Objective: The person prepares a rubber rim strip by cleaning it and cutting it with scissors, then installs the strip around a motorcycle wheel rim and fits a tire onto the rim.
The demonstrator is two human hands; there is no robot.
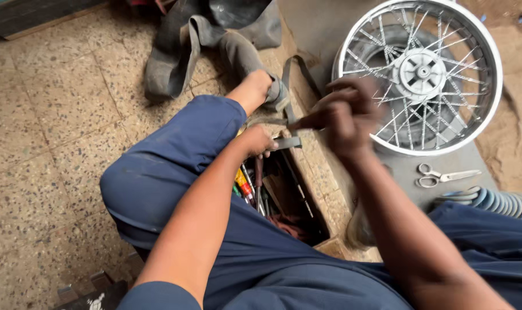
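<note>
My left hand (257, 141) grips a grey rubber strip (287, 142) just above an open toolbox (284, 195). My right hand (344, 115) is blurred by motion and closed around a thin dark tool whose tip meets the strip near my left hand. The strip loops upward past my foot (255, 86). I sit on the floor in blue trousers, knee raised at the left. What the tool is cannot be made out.
A spoked silver wheel rim (419, 74) lies at the upper right on a grey sheet. Scissors (442, 175) lie below it. Black inner tubes (198, 40) are heaped at the top. The toolbox holds several screwdrivers (245, 185). Speckled floor (48, 115) spreads left.
</note>
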